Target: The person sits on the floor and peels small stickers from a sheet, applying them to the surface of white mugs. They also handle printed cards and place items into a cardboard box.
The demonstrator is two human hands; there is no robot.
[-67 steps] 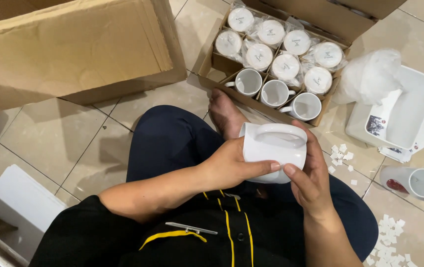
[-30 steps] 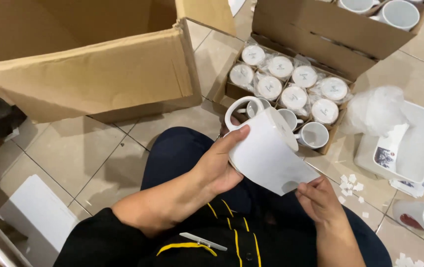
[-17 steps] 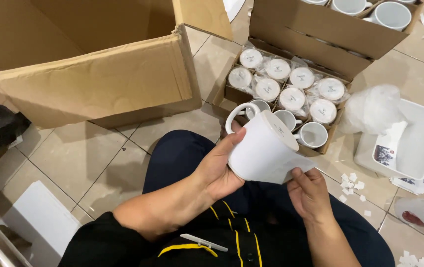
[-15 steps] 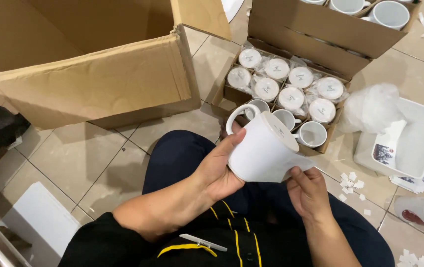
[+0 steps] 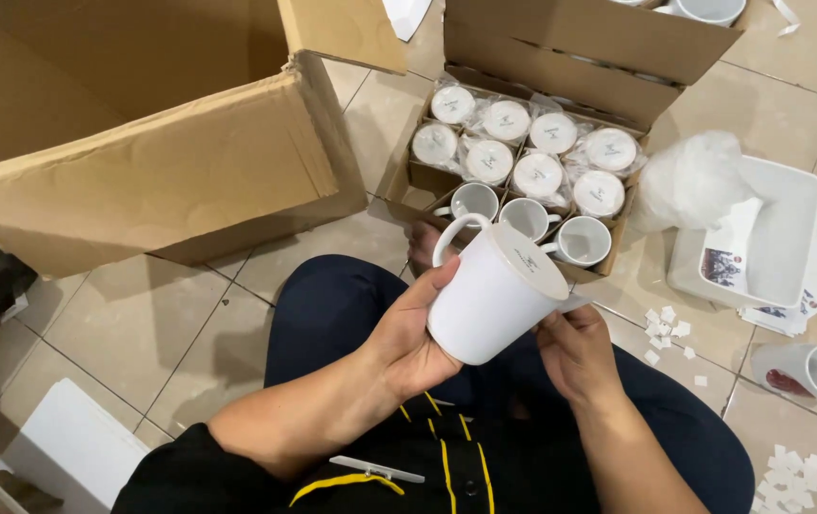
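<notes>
The left hand (image 5: 418, 328) grips a white mug (image 5: 494, 295) around its body — tilted, held over the person's lap, handle pointing toward the carton of mugs (image 5: 523, 186) on the tiled floor (image 5: 123, 324). The right hand (image 5: 575, 352) is half-curled, its fingertips touching the mug's lower rim and a small white slip there. A large open cardboard box (image 5: 161, 162) lies to the left.
</notes>
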